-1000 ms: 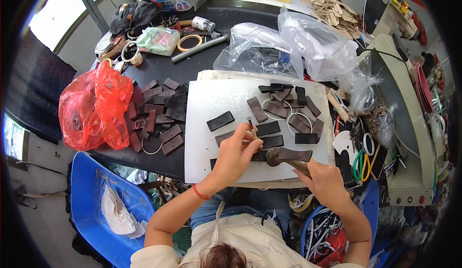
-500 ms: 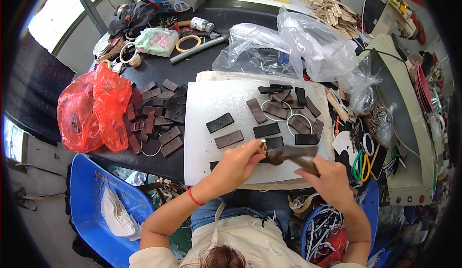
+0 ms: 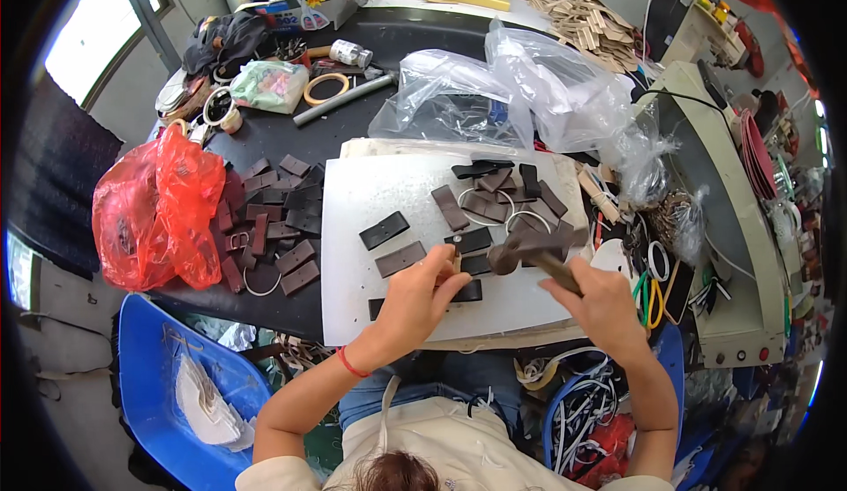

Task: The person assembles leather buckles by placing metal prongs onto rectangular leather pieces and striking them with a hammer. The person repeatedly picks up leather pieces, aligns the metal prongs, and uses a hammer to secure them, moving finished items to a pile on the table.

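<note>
My left hand [image 3: 410,301] pinches a short rod-like punch [image 3: 457,242] between thumb and fingers. Its shiny metal end points up over the white board [image 3: 353,292]. In my right hand [image 3: 609,310] is the handle of a hammer [image 3: 534,248]; its dark head hangs just right of the punch, apart from it. Around my left hand lie black and brown leather strips, among them a black strip [image 3: 385,231] and a brown strip [image 3: 401,260]. A black piece [image 3: 468,291] shows partly beneath the punch, its left side hidden by my fingers.
Stacked leather pieces [image 3: 282,213] lie left of the board, beside a red plastic bag [image 3: 159,213]. Thin white rings [image 3: 529,216] rest among strips at the board's far right. Beyond are clear plastic bags [image 3: 556,85]; scissors [image 3: 654,301] lie right. A blue bin [image 3: 146,385] stands lower left.
The hammer head has risen and turned away from the board's near side. The punch's top has shifted slightly farther away, still in my left hand. The whole view has moved a little.
</note>
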Action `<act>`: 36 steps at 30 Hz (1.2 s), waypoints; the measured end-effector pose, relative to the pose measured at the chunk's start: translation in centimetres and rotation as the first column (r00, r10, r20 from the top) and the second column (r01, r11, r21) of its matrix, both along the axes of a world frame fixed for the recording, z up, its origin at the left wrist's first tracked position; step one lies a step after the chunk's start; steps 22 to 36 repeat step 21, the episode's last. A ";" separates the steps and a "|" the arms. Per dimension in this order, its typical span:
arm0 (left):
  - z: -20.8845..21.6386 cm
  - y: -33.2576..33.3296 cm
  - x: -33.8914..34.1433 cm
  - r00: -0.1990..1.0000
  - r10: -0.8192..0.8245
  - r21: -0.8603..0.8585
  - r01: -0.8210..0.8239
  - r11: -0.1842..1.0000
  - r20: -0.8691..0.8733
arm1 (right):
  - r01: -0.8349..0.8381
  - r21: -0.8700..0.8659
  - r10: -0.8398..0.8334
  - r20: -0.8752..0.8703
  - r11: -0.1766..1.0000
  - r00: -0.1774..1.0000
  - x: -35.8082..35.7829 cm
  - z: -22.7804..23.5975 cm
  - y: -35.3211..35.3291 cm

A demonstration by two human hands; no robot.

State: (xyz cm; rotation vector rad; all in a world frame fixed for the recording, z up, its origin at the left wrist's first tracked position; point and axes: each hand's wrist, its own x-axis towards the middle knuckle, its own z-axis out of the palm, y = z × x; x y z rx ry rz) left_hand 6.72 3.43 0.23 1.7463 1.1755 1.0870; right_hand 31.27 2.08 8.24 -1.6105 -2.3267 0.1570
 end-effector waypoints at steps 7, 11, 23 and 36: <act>1.1 1.8 0.5 0.913 0.085 -0.307 0.046 0.951 0.400 | -0.047 0.020 0.046 0.023 0.999 0.999 0.9 -2.7 0.2; -0.1 3.0 1.8 0.891 0.145 -0.394 0.040 0.918 0.430 | -0.060 0.004 0.059 0.021 0.998 0.998 0.7 -3.0 0.4; -0.6 3.1 1.9 0.980 -0.001 -0.291 0.060 0.955 0.199 | -0.075 -0.060 0.076 0.016 0.995 0.997 1.2 -2.6 0.9; -0.6 3.1 1.9 0.980 -0.001 -0.291 0.060 0.955 0.199 | -0.075 -0.060 0.076 0.016 0.995 0.997 1.2 -2.6 0.9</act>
